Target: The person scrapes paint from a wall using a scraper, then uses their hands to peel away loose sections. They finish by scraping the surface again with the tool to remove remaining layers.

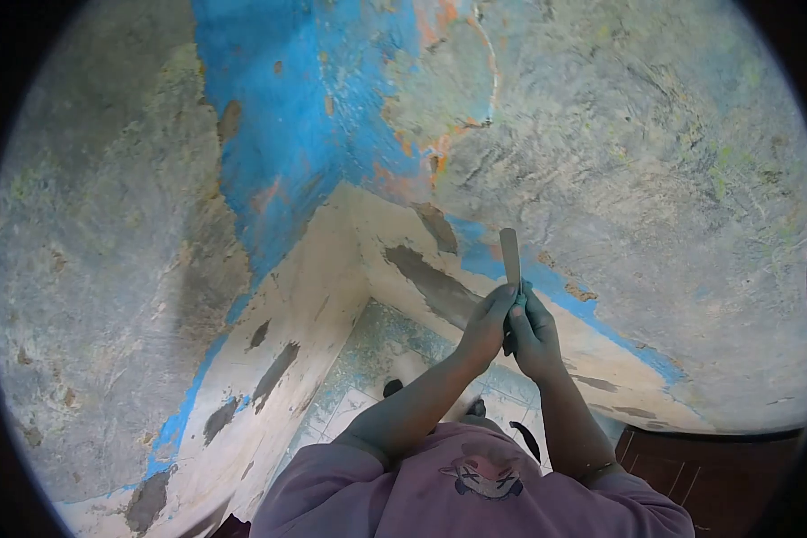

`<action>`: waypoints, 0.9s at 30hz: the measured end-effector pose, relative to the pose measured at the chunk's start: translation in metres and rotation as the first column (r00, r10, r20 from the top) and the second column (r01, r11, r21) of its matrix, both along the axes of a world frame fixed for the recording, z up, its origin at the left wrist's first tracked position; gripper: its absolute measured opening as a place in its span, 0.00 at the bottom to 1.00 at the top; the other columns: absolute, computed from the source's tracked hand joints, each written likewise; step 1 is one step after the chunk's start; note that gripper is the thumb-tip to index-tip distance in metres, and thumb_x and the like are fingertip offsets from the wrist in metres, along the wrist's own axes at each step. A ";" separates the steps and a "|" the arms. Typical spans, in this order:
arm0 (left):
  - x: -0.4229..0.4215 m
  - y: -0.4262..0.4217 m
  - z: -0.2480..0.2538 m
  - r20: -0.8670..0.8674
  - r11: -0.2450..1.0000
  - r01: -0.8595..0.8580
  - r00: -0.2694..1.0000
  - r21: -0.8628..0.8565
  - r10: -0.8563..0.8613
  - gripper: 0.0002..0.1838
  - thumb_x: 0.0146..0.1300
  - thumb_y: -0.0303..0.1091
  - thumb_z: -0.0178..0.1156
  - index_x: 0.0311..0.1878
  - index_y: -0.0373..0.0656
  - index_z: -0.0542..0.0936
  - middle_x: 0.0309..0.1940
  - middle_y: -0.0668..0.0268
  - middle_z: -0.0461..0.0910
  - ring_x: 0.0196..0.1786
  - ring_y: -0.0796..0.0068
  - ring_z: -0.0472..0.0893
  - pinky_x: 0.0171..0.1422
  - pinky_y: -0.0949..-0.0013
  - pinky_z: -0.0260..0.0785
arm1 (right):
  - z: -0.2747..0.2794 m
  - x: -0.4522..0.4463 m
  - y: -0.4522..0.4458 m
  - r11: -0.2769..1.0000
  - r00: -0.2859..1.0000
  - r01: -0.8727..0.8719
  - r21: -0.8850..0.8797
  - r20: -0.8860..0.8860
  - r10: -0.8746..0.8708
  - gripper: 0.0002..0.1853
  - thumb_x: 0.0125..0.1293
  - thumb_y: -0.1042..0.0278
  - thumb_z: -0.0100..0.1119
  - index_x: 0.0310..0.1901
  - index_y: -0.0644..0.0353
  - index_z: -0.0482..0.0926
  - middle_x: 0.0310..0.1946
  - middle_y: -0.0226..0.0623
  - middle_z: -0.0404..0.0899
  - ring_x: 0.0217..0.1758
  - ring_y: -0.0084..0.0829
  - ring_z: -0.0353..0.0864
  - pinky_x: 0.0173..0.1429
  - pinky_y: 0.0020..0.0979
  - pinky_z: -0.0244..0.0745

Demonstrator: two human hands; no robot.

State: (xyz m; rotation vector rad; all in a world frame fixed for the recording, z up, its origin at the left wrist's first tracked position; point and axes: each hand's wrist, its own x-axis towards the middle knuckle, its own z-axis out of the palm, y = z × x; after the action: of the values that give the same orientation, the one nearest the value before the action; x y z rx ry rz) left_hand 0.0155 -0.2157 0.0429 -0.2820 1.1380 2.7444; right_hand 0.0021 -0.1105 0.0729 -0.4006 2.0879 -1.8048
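Note:
A flat scraper blade [510, 255] points up from between my two hands, near the wall's lower right part. My left hand [487, 328] is closed, its fingers pressed against the tool near the base of the blade. Just to its right, my right hand [534, 339] is closed around a dark greenish piece that looks like the handle. The hands nearly touch each other. Fingers and palms hide most of what lies between them.
Two rough grey walls [637, 179] meet at a corner with blue paint [278, 108] and a cream lower band [305, 269] with grey patches. Below is a tiled floor [350, 403]. A dark reddish-brown surface [690, 475] lies at the lower right.

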 end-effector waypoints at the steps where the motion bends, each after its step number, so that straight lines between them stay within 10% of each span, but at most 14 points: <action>1: 0.007 0.000 -0.006 0.038 1.000 -0.028 0.999 -0.004 0.028 0.24 0.71 0.50 0.44 0.60 0.42 0.71 0.35 0.67 0.75 0.34 0.79 0.75 0.37 0.75 0.68 | -0.005 0.001 -0.003 1.000 1.000 0.020 -0.004 0.020 -0.020 0.25 0.73 0.57 0.41 0.65 0.63 0.59 0.33 0.29 0.73 0.26 0.18 0.71 0.28 0.20 0.67; 6: 0.042 -0.016 -0.004 0.295 0.995 -0.095 0.952 0.038 0.080 0.26 0.69 0.55 0.43 0.57 0.43 0.69 0.33 0.67 0.74 0.29 0.78 0.73 0.30 0.74 0.65 | -0.017 0.002 -0.038 1.000 0.992 0.000 0.021 -0.126 0.003 0.25 0.73 0.60 0.38 0.65 0.65 0.59 0.39 0.37 0.75 0.41 0.27 0.74 0.46 0.31 0.72; 8: 0.053 -0.046 -0.017 0.165 0.997 0.064 0.984 0.042 -0.070 0.24 0.70 0.53 0.42 0.54 0.43 0.70 0.34 0.65 0.74 0.30 0.78 0.74 0.31 0.73 0.65 | -0.015 0.000 -0.052 0.944 0.838 -0.107 0.312 -0.482 0.255 0.19 0.73 0.62 0.39 0.61 0.63 0.62 0.41 0.36 0.73 0.38 0.24 0.73 0.44 0.26 0.72; 9: 0.057 -0.059 -0.022 0.166 0.998 0.059 0.984 0.035 -0.064 0.24 0.70 0.53 0.42 0.54 0.43 0.70 0.34 0.65 0.74 0.30 0.78 0.74 0.31 0.73 0.65 | -0.018 0.005 -0.059 0.967 0.956 -0.183 0.177 -0.198 0.217 0.19 0.72 0.64 0.40 0.59 0.64 0.63 0.43 0.38 0.74 0.41 0.27 0.75 0.48 0.28 0.72; 11: 0.063 -0.082 -0.029 0.060 0.971 0.114 0.993 -0.210 -0.103 0.22 0.72 0.51 0.43 0.51 0.40 0.69 0.24 0.69 0.70 0.23 0.80 0.70 0.28 0.77 0.63 | -0.014 0.009 -0.076 0.982 0.980 -0.188 0.028 -0.067 0.190 0.18 0.71 0.64 0.41 0.57 0.66 0.64 0.42 0.39 0.75 0.41 0.28 0.76 0.47 0.29 0.73; 18: 0.068 -0.101 -0.023 0.059 0.945 -0.227 0.967 -0.236 0.247 0.15 0.72 0.42 0.42 0.47 0.38 0.68 0.22 0.68 0.70 0.20 0.83 0.66 0.24 0.76 0.59 | -0.029 -0.022 -0.138 0.872 0.872 0.018 -0.489 0.434 0.226 0.17 0.69 0.61 0.47 0.48 0.69 0.71 0.36 0.44 0.79 0.38 0.34 0.80 0.41 0.33 0.76; 27: 0.033 -0.126 -0.011 -0.018 0.852 -0.340 0.932 -0.398 0.363 0.16 0.72 0.44 0.42 0.41 0.39 0.71 0.19 0.74 0.67 0.18 0.87 0.63 0.21 0.79 0.52 | -0.006 -0.050 -0.190 0.870 0.877 0.142 -0.472 0.467 0.110 0.20 0.74 0.55 0.39 0.44 0.64 0.75 0.20 0.27 0.66 0.19 0.21 0.67 0.19 0.24 0.62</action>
State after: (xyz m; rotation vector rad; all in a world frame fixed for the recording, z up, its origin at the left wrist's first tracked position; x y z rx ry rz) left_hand 0.0489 -0.3417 0.0321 -0.6802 1.7827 2.7435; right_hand -0.0478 -0.3008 0.0672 -0.0337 1.2823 -2.1710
